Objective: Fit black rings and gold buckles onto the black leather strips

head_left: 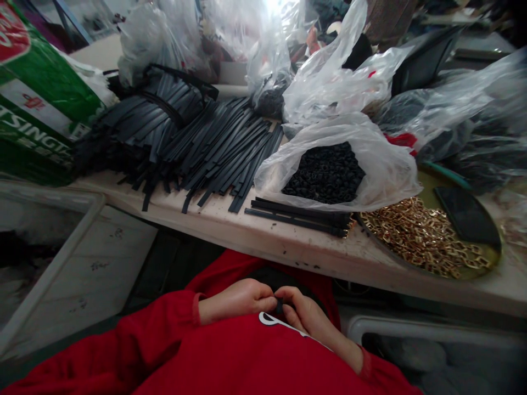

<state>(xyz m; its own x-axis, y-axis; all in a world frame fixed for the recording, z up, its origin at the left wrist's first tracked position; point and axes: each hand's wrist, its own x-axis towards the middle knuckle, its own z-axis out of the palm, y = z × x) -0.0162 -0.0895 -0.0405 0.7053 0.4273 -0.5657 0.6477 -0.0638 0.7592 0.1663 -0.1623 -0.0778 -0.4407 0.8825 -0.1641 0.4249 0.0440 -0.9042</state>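
Low in my lap, in front of the red top, my left hand (247, 296) and my right hand (307, 312) meet fingertip to fingertip. Both are closed in a pinch around a small black piece (280, 307), mostly covered by the fingers; its exact kind is too hidden to tell. Above them on the table edge lie a few black straps (294, 214) with gold-coloured metal at their right ends. An open plastic bag (382, 159) of small black loops (325, 173) sits behind these straps. To its right, gold metal buckles (415, 230) are heaped on a round tray (496, 249).
Many loose black strips (230, 142) spread over the table (185, 219), beside a tied bundle (135, 118). A dark phone (467, 214) rests on the tray. A green package (37, 104) stands left; bins (99, 200) flank my lap. Plastic bags (337, 82) crowd the back.
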